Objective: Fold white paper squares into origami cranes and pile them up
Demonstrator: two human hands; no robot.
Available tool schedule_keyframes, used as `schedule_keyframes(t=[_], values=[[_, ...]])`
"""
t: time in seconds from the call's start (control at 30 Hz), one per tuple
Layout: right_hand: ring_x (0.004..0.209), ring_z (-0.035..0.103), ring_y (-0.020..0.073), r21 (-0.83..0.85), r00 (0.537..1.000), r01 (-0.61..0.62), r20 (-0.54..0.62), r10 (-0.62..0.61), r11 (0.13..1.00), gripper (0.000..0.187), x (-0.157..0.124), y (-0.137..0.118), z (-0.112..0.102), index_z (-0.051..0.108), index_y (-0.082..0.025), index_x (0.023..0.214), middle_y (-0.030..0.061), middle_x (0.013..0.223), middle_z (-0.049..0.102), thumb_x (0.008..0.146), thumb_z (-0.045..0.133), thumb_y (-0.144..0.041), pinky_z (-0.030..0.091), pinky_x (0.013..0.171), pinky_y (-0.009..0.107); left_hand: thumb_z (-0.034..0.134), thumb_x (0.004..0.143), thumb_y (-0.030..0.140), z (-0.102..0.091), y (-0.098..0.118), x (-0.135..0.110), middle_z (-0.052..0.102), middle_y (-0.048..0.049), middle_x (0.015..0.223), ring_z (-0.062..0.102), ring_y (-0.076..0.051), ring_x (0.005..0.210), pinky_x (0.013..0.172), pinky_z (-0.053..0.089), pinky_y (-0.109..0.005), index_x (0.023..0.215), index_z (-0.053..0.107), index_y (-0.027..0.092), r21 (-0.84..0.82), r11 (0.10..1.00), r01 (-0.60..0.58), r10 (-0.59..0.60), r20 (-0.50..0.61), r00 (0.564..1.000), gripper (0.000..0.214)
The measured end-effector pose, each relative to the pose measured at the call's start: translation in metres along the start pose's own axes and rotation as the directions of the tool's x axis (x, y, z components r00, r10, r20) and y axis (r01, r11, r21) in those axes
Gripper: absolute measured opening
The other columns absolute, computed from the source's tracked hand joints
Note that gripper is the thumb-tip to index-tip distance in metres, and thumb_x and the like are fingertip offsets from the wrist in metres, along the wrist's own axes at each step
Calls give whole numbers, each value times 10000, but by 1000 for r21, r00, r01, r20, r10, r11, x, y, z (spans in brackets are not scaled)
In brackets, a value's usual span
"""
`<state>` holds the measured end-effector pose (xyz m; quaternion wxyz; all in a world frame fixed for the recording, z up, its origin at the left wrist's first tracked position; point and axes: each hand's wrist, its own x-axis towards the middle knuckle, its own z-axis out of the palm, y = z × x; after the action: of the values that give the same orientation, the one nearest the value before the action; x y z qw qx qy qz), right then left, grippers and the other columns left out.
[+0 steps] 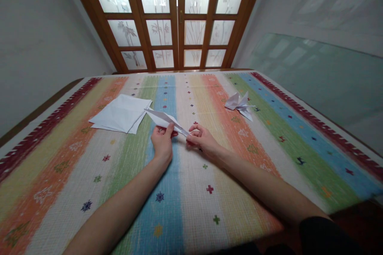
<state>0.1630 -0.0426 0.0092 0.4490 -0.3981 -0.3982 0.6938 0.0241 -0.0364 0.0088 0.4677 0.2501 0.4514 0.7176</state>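
Striped-cloth worktop (194, 199) with white paper stack (120, 114) left, folded paper figure (238, 104) right and, between, folded sheet (164, 118) pinched in fingers (170, 128) of left hand (162, 142) and right hand (205, 140), apparently for steadiness.

The folded paper (164, 119) partly hid the left hand's (162, 141) fingers; the right hand (205, 141) partly covered its end. The tabletop's (194, 207) near left corner was cut off. Sheets (121, 113) toward its far left corner overlapped uncountably.
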Motion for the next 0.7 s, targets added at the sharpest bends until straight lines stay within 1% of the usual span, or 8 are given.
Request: schedule_keyframes(t=[0.1, 0.23, 0.33, 0.43, 0.6, 0.7], values=[[620, 684, 139, 64, 998, -51, 41, 48, 997, 477, 0, -1, 0, 504, -200, 860, 11, 718, 713, 584, 865, -349, 557, 585, 261, 820, 579, 325, 0, -2, -3, 662, 21, 666, 601, -87, 508, 528, 488, -201, 817, 560, 156, 29, 999, 23, -25, 81, 996, 391], [605, 675, 127, 111, 994, -89, 67, 81, 990, 418, 2, 0, -1, 558, -168, 800, 26, 703, 716, 570, 880, -302, 555, 559, 235, 799, 590, 308, 1, -4, -6, 679, 5, 684, 612, -97, 536, 568, 498, -215, 832, 579, 152, 87, 996, 17, -30, 141, 990, 362], [572, 662, 118, 105, 989, -127, 85, 118, 986, 357, 3, 1, -2, 591, -147, 741, 32, 686, 714, 565, 879, -264, 550, 529, 223, 785, 591, 298, 1, -3, -7, 688, -8, 700, 617, -107, 545, 578, 498, -227, 840, 584, 151, 128, 992, 17, -36, 152, 988, 351], [540, 651, 113, 96, 990, -128, 66, 122, 987, 337, 2, 2, -1, 597, -140, 689, 28, 632, 700, 551, 885, -246, 550, 519, 218, 771, 592, 284, 1, 0, -7, 689, -13, 687, 622, -118, 547, 570, 491, -230, 817, 579, 152, 158, 987, 7, -30, 147, 989, 324], [517, 649, 113, 92, 994, -109, 8, 109, 990, 396, 0, 4, 3, 565, -144, 645, 32, 592, 693, 499, 912, -269, 551, 520, 217, 756, 590, 266, 3, 0, -8, 687, -8, 655, 611, -115, 531, 544, 469, -213, 786, 578, 151, 175, 984, -18, -6, 134, 991, 289], [505, 647, 113, 84, 995, -91, -21, 93, 992, 420, 0, 8, 5, 551, -151, 641, 30, 585, 692, 492, 917, -291, 545, 507, 214, 751, 601, 273, 2, -1, -7, 677, -1, 626, 603, -115, 513, 528, 459, -211, 772, 575, 154, 196, 980, -24, -1, 130, 992, 272]])
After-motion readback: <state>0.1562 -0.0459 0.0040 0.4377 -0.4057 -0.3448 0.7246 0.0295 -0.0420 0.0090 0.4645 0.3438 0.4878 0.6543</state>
